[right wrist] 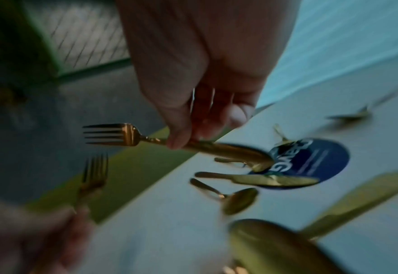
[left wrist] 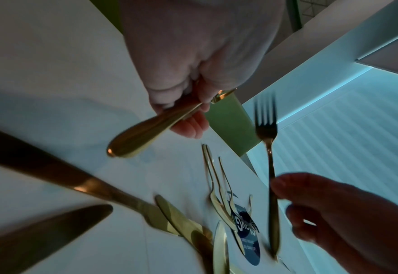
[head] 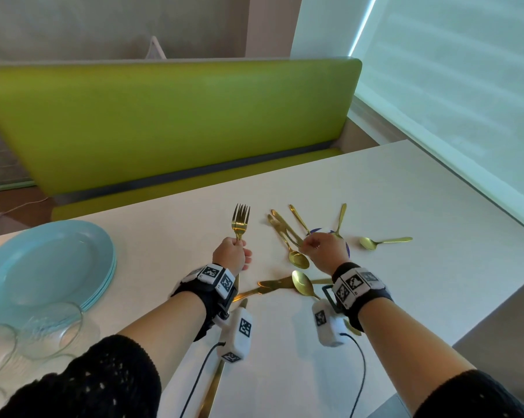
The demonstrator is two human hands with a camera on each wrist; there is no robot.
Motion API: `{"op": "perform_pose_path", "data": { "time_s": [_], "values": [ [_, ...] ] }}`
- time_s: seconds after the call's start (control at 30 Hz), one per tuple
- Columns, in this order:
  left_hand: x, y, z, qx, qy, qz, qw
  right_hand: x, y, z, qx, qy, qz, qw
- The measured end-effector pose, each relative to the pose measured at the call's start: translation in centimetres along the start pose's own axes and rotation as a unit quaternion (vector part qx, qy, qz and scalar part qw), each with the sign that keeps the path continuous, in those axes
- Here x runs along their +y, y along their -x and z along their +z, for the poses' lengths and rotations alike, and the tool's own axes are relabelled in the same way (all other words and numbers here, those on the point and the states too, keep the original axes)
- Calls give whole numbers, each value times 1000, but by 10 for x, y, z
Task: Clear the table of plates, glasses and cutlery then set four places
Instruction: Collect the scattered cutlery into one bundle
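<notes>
Two hands are working at centre frame: the left hand (head: pixel 232 254) is gripping a bunch of gold forks (head: pixel 240 220) by the handles, tines up, while the right hand (head: pixel 324 251) is pinching another fork (right wrist: pixel 125 135) off the scattered cutlery. Thin, stiff, polished metal, probably slippery; mid-handle looks safest.

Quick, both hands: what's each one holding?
Left hand: grips gold forks by the handles.
Right hand: grips one gold fork.
</notes>
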State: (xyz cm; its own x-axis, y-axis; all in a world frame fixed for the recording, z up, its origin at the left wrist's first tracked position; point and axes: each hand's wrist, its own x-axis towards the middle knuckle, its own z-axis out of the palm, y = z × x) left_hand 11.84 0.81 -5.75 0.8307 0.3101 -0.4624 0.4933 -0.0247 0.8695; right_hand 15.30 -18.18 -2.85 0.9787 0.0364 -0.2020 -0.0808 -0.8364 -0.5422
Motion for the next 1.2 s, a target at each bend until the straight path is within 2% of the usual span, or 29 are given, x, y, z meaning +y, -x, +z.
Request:
{"op": "perform_pose_path", "data": {
  "time_s": [0.1, 0.2, 0.33, 0.5, 0.73, 0.9, 1.0, 1.03, 1.1, 1.17, 1.2],
  "values": [
    [3, 6, 3, -25, 35, -15, 999, -25, 5, 5, -102, -191, 50, 975],
    [5, 12, 7, -50, 50, -11, 997, -41, 11, 18, -165, -268, 87, 945],
    [4, 11, 7, -49, 28, 5, 998, -45, 15, 37, -192, -336, 113, 915],
    [5, 6, 6, -55, 16, -10, 998, -49, 13, 45, -207, -329, 115, 914],
    [7, -8, 12, -89, 60, -38, 994, -51, -8, 49, -190, -240, 83, 948],
    [11, -24, 15, -77, 79, -48, 993, -50, -31, 38, -205, -226, 87, 948],
    [12, -32, 10, -54, 88, -54, 993, -36, -58, 21, -126, -192, 110, 967],
    [11, -36, 9, -49, 86, -55, 994, -29, -69, 15, -99, -152, 121, 976],
    [10, -42, 4, -38, 71, -54, 995, -15, -88, 6, -51, 1, 135, 990],
    [8, -48, 0, -20, 49, -48, 997, -3, -102, 2, -50, 137, 129, 981],
    [8, -50, -1, -13, 40, -44, 998, 2, -107, 1, -65, 162, 131, 976]
  ]
}}
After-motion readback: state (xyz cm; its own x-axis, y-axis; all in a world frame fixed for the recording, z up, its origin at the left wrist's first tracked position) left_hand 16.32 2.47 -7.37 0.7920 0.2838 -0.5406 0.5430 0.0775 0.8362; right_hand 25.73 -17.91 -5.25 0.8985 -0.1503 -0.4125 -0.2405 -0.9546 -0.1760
